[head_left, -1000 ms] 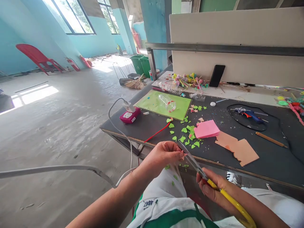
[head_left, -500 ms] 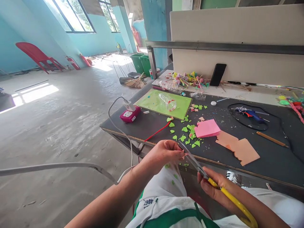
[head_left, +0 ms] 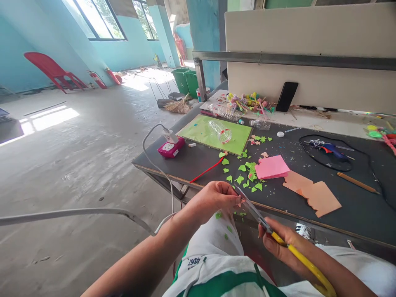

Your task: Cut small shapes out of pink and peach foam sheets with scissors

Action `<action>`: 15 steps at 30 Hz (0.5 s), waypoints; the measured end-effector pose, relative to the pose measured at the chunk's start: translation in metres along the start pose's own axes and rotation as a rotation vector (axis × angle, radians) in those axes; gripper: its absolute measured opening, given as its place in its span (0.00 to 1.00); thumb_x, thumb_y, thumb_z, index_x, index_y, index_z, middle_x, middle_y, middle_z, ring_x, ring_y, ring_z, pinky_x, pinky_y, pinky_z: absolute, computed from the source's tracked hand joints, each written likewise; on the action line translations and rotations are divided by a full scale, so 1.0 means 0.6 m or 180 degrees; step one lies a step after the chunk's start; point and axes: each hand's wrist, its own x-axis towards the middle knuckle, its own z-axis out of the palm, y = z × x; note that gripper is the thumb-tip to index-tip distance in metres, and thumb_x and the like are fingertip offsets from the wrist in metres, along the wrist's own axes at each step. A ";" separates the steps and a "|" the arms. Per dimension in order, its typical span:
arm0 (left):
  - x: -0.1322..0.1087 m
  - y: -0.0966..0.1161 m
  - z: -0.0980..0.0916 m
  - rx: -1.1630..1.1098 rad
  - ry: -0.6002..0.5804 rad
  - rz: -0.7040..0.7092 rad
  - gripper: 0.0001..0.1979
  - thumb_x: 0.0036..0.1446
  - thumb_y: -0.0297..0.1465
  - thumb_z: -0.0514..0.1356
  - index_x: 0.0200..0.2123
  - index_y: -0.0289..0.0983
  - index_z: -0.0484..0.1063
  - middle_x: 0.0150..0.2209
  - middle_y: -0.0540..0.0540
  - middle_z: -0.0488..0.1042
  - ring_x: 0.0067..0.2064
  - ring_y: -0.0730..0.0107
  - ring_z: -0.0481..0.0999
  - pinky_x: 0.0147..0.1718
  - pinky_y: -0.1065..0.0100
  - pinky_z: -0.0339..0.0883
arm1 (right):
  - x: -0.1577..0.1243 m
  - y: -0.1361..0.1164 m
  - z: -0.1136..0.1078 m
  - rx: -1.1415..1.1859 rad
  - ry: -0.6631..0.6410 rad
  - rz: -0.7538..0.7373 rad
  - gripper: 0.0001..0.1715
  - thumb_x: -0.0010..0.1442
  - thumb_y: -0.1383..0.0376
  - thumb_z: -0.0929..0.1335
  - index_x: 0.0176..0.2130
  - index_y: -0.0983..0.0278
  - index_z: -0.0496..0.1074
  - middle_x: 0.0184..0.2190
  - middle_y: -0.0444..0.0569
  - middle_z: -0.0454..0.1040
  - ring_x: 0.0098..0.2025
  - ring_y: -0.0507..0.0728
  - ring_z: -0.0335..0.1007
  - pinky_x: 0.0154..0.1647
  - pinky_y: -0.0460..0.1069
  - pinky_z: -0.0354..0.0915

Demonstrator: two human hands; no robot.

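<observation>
My right hand (head_left: 283, 245) grips yellow-handled scissors (head_left: 272, 233) over my lap, blades pointing up and left. The blade tips meet my left hand (head_left: 216, 199), whose fingers are pinched on a small pink scrap too small to make out. Both hands hover just in front of the dark table's near edge (head_left: 278, 210). Green paper cuttings (head_left: 244, 173) lie scattered on the table beyond them, next to a pink paper stack (head_left: 272, 167) and peach paper pieces (head_left: 318, 197).
A green sheet (head_left: 213, 134) with a clear plastic bottle (head_left: 220, 132) lies further back. A pink power strip (head_left: 171, 147) with white cable sits at the table's left corner. A blue glue gun (head_left: 329, 149), a pencil (head_left: 355, 182) and a leaning phone (head_left: 286, 96) are at right.
Hands and scissors have kept almost the same pose; only the camera view has shifted slightly to the right.
</observation>
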 end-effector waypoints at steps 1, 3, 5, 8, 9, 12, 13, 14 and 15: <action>0.000 0.000 0.000 0.0012 0.0004 -0.0004 0.11 0.40 0.33 0.69 0.22 0.32 0.71 0.24 0.46 0.75 0.25 0.74 0.72 0.25 0.72 0.62 | 0.000 0.002 0.001 -0.0033 0.0013 0.0002 0.14 0.45 0.56 0.75 0.31 0.59 0.75 0.24 0.44 0.71 0.26 0.55 0.68 0.29 0.50 0.69; -0.001 0.001 0.000 0.0029 -0.0006 -0.0009 0.11 0.40 0.32 0.69 0.22 0.32 0.71 0.24 0.46 0.75 0.25 0.74 0.72 0.25 0.72 0.62 | 0.000 0.005 0.001 -0.0133 0.0058 0.0012 0.13 0.46 0.56 0.74 0.31 0.59 0.75 0.25 0.44 0.72 0.26 0.54 0.68 0.30 0.50 0.68; -0.002 0.002 0.000 0.0034 -0.0007 -0.0020 0.11 0.40 0.32 0.69 0.22 0.32 0.71 0.24 0.46 0.75 0.25 0.73 0.72 0.26 0.72 0.62 | 0.000 0.006 0.001 -0.0238 0.0098 0.0003 0.13 0.46 0.55 0.74 0.31 0.59 0.75 0.26 0.44 0.73 0.28 0.54 0.68 0.31 0.49 0.67; -0.001 0.002 0.000 0.0045 0.0016 -0.0051 0.12 0.39 0.33 0.69 0.22 0.32 0.71 0.23 0.46 0.75 0.25 0.73 0.72 0.25 0.72 0.62 | -0.001 0.003 -0.001 -0.0274 0.0101 0.0008 0.15 0.46 0.53 0.73 0.31 0.60 0.74 0.26 0.45 0.73 0.29 0.55 0.68 0.31 0.49 0.67; -0.001 0.002 -0.001 0.0039 0.0019 -0.0060 0.12 0.39 0.33 0.69 0.22 0.32 0.71 0.22 0.46 0.75 0.25 0.73 0.72 0.25 0.72 0.62 | -0.001 0.001 -0.001 -0.0290 0.0095 0.0027 0.16 0.46 0.52 0.73 0.31 0.60 0.74 0.26 0.45 0.73 0.29 0.56 0.68 0.31 0.50 0.67; 0.001 0.002 -0.001 -0.0010 -0.0007 -0.0078 0.12 0.38 0.33 0.69 0.22 0.32 0.71 0.22 0.47 0.75 0.25 0.73 0.72 0.26 0.71 0.62 | -0.004 -0.009 0.000 -0.0425 0.0140 0.0105 0.16 0.46 0.52 0.73 0.30 0.60 0.73 0.27 0.46 0.74 0.29 0.56 0.69 0.31 0.50 0.66; 0.001 0.002 -0.002 -0.0040 -0.0016 -0.0079 0.12 0.38 0.33 0.69 0.22 0.32 0.72 0.22 0.47 0.75 0.25 0.73 0.72 0.26 0.71 0.62 | -0.004 -0.012 0.001 -0.0460 0.0171 0.0131 0.16 0.46 0.52 0.73 0.30 0.60 0.73 0.28 0.46 0.74 0.29 0.56 0.69 0.32 0.50 0.66; 0.002 0.002 -0.003 -0.0067 -0.0022 -0.0075 0.12 0.38 0.33 0.69 0.22 0.32 0.72 0.22 0.47 0.75 0.25 0.73 0.72 0.27 0.71 0.62 | -0.005 -0.012 0.002 -0.0481 0.0196 0.0150 0.16 0.46 0.51 0.73 0.29 0.60 0.73 0.29 0.47 0.75 0.29 0.57 0.69 0.32 0.50 0.66; 0.003 0.002 -0.004 -0.0085 -0.0035 -0.0072 0.12 0.38 0.33 0.69 0.22 0.32 0.72 0.22 0.47 0.75 0.25 0.73 0.72 0.27 0.71 0.62 | -0.005 -0.012 0.003 -0.0488 0.0208 0.0164 0.16 0.47 0.51 0.73 0.29 0.60 0.72 0.29 0.46 0.74 0.29 0.57 0.70 0.32 0.50 0.66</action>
